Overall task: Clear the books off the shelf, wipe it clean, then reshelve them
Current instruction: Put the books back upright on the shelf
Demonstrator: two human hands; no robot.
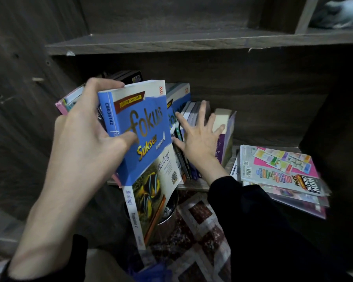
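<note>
While the left hand (86, 139) grips the blue Fokus book (145, 143), thumb on the cover and fingers (102, 84) curled over its top, the book leans out past the front edge of the shelf (194, 187), near its left end. The right hand (200, 139) lies flat with straight, spread fingers against the row of upright books (192, 110). 1 stack of magazines (277, 169) lies at the right end. I judge this to be the clearing step; next, the book must be lifted free while the row is held from tipping
</note>
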